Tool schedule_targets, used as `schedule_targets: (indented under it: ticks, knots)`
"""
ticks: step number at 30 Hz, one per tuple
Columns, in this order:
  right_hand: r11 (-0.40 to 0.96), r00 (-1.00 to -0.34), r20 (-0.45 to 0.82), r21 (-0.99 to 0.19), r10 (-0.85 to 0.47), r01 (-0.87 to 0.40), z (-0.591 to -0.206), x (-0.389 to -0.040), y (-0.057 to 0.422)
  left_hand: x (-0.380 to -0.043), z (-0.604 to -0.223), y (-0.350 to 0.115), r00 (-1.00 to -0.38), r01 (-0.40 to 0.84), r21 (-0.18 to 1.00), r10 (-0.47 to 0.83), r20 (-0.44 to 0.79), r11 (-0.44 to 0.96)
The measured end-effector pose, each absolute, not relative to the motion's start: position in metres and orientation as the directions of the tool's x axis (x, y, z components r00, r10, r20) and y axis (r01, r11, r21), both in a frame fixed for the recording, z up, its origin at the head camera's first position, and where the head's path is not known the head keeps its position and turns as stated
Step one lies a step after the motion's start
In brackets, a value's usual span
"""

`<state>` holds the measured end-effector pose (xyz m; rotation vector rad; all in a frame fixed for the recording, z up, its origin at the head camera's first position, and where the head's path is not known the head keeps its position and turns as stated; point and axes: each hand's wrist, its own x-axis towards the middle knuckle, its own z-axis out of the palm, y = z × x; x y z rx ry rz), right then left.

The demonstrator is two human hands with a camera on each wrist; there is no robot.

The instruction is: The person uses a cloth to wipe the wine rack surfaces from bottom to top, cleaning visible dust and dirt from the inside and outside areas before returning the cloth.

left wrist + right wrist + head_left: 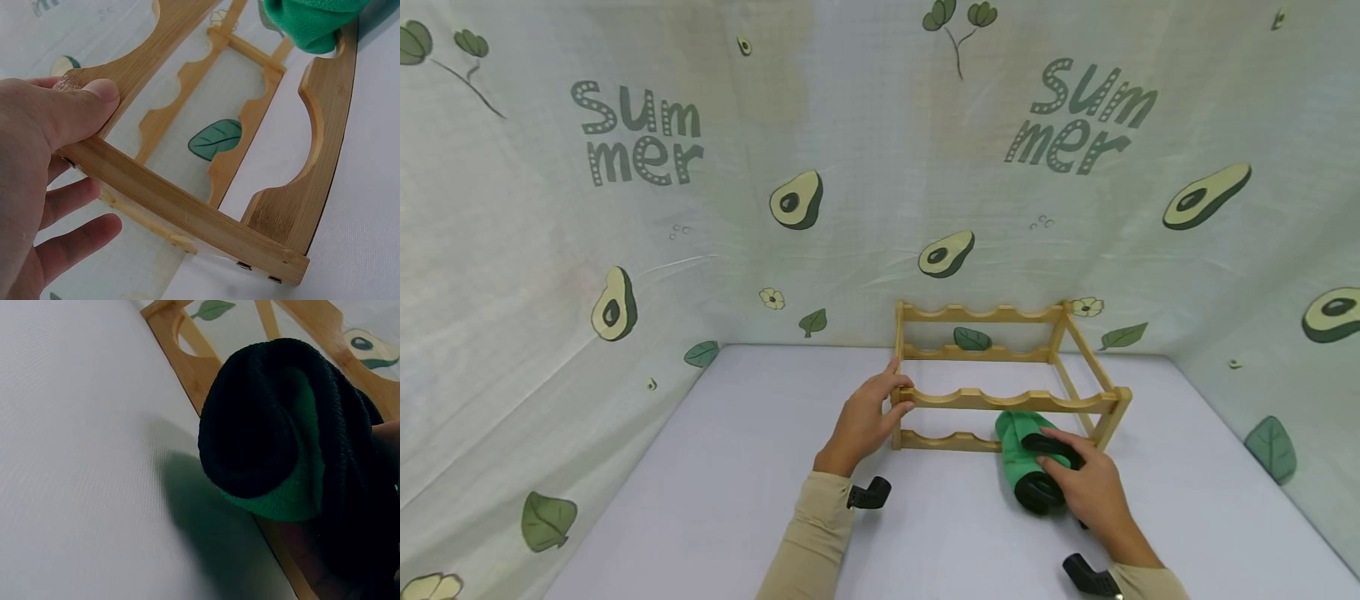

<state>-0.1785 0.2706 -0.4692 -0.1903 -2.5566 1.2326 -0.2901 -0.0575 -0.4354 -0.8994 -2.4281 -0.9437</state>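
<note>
A light wooden rack (1003,402) with scalloped rails on two levels stands on the table. My left hand (867,417) grips its front left upper corner. In the left wrist view, the thumb (103,92) presses on the upper rail while the lower fingers spread loosely beside the end post. My right hand (1086,479) holds a rolled green-and-black cloth (1017,446) at the front right. The far end of the roll reaches in under the upper front rail, over the lower one. Seen from the right wrist, the roll's dark spiral end (250,425) faces the camera.
A white table (760,492) lies under everything. Behind and beside it hangs a pale cloth backdrop (850,125) printed with avocados, leaves and lettering. The rack's back stands close to this backdrop. Black wrist-mounted pieces (871,493) project from both forearms.
</note>
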Motion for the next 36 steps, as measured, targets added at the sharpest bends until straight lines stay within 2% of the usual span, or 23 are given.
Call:
schedule_targets:
  ticks: [16,23,31,36]
  knots:
    - [0.619,-0.924,0.223,-0.785,0.311,0.019,-0.469,-0.172,0.292,-0.292,-0.431,-0.055,-0.726,0.677,0.466,0.413,0.55,0.569]
    - [0.683,-0.919,0.236,-0.729,0.315,0.047,-0.473,-0.172,0.295,-0.293,-0.435,-0.06,-0.737,0.667,0.488,0.401,0.544,0.563]
    - [0.764,-0.916,0.305,-0.646,0.26,0.001,-0.473,-0.164,0.308,-0.292,-0.438,-0.057,-0.735,0.666,0.473,0.401,0.547,0.577]
    - [0.768,-0.942,0.23,-0.639,0.243,0.042,-0.462,-0.156,0.321,-0.289,-0.438,-0.053,-0.737,0.663,0.472,0.396,0.548,0.581]
